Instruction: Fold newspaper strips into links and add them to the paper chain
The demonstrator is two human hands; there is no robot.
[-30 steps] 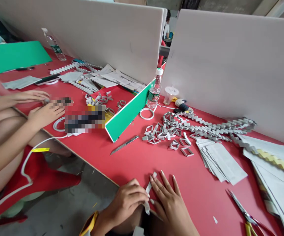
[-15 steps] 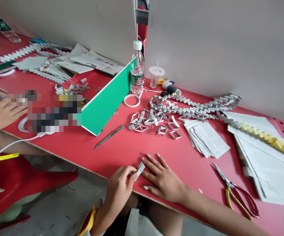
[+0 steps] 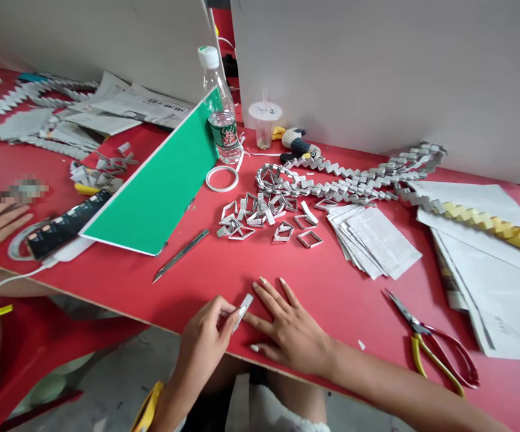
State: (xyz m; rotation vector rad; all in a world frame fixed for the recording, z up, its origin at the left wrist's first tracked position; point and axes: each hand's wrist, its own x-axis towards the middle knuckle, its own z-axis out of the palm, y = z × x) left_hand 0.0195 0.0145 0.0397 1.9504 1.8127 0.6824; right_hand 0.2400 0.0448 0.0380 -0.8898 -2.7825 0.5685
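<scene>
The left hand [image 3: 208,336] pinches a small folded paper strip [image 3: 243,311] between thumb and finger, just over the near edge of the red table [image 3: 224,264]. The right hand [image 3: 289,333] lies flat with its fingers spread, close beside the strip. Past the hands are a thin craft knife [image 3: 181,256], a pile of folded paper links [image 3: 264,210] and some pliers [image 3: 422,336].

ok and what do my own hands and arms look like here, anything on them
Your left hand has no glove, with something yellow around the forearm; whether band or cuff is unclear. Your right hand is gloveless too, with long nails, and its forearm shows no sleeve, watch or bracelet.
</scene>
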